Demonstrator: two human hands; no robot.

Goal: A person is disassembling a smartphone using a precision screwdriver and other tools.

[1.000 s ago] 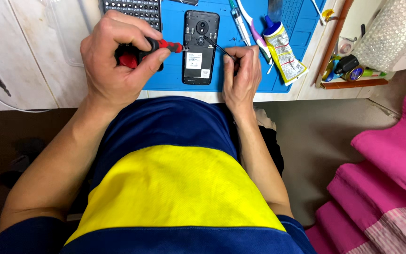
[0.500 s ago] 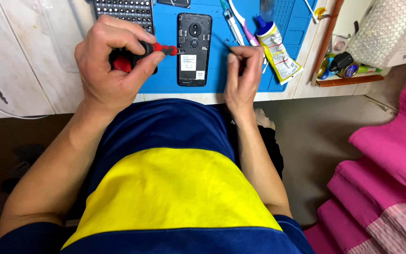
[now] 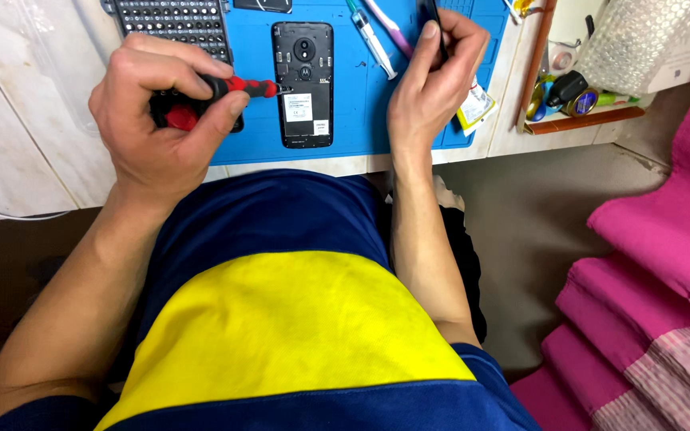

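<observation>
Blue mat (image 3: 361, 104), opened black phone (image 3: 303, 84), red-black screwdriver (image 3: 225, 89) at its edge

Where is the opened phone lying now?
In the head view the phone lies on the blue mat, between the left hand and the right hand.
</observation>
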